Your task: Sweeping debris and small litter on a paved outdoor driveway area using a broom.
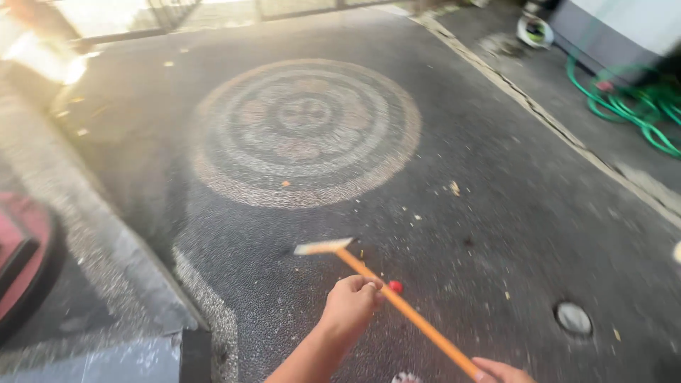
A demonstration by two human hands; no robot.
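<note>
Head camera, looking down: what are the hands on?

— Both are on a broom with an orange handle (404, 310). The left hand (349, 305) has its fingers curled fully round the handle about midway along. The right hand (502, 371) grips the upper end at the bottom edge of the picture; only part of it shows, but the fingers there seem wrapped round the handle too.

— And where is the broom itself?

— It slants from lower right up to the left, with its pale head (323, 247) down at the dark pebbled floor (496, 213). The head lies just below a round mosaic pattern (305, 131) of pale rings set into that floor.

— Anything near the head?

— A small red bit (395, 286) shows just beside the handle, close to the left hand. Pale scraps (454, 188) lie scattered on the floor to the right.

— What else is around?

— A round drain cover (573, 318) lies to the lower right, a coiled green hose (631, 106) lies at the upper right beyond a paler strip, and a red object (21, 262) shows at the left edge.
</note>
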